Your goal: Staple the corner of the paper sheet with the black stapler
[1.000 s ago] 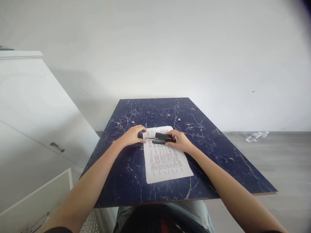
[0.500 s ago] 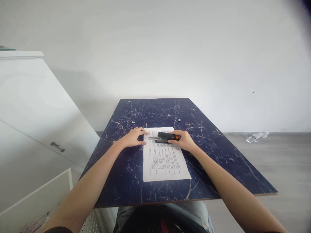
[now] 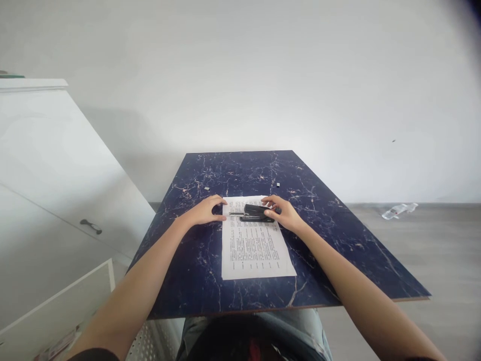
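A black stapler (image 3: 255, 209) lies across the upper part of a printed sheet of paper (image 3: 250, 250), its thin silver rail (image 3: 236, 214) sticking out to the left. My right hand (image 3: 284, 213) is loosely round the stapler's right end, thumb against its near side, forefinger reaching past the far side. That end is partly hidden by my fingers. At the paper's left edge, my left hand (image 3: 206, 209) is open, thumb and fingers apart with their tips at the margin. It does not touch the stapler.
The paper rests on a dark blue marbled table (image 3: 188, 281). Two small pale pieces, one left (image 3: 206, 188) and one right (image 3: 278, 185), lie beyond it. A white cabinet (image 3: 56, 165) stands on the left. Clear plastic (image 3: 399, 211) lies on the floor at right.
My right hand's fingers have loosened and shifted on the stapler's right end, covering its orange part. My left thumb and fingers have spread a little. The stapler and paper stay put.
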A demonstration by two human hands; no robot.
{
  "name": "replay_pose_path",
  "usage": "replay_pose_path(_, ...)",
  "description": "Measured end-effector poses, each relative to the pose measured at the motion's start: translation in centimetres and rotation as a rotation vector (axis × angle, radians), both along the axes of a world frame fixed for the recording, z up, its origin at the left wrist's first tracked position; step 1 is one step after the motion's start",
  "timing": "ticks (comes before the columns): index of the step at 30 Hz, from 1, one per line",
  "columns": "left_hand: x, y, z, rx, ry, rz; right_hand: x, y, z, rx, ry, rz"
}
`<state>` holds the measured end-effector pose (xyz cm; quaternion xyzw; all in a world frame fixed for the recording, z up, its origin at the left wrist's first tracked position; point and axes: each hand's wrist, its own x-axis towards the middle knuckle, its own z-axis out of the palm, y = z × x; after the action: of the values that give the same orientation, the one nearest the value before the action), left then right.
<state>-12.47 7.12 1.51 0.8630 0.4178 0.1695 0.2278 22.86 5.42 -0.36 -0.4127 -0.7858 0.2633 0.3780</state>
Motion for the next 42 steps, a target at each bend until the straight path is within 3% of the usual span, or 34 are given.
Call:
replay_pose_path(4,-0.8,0.7,-0.6,0.106,-0.052,0.173,0.1,0.0,0.1,0.008,0.096,-0.123)
replay_pose_path(9,-2.4,1.6,-1.3,0.208,0.112,0.463,0.1,-0.3,0.1,0.029,0.119,-0.277)
replay_pose_path(14,-3.1,2.0,-1.7,0.205,0.176,0.604,0.2,-0.4,-0.1,0.041,0.089,-0.327)
replay_pose_path(31,-2.8,2.4,-2.2,0.185,0.242,0.617,0.1,-0.4,-0.2,0.067,0.014,-0.331)
replay_pose_path(38,-3.2,3.3,-2.6,0.452,0.131,0.564,0.0,-0.4,-0.2,0.065,0.001,-0.321)
replay_pose_path(42,-3.4,4.1,-3.5,0.411,0.158,0.482,-0.1,-0.4,-0.3,0.049,-0.004,-0.309)
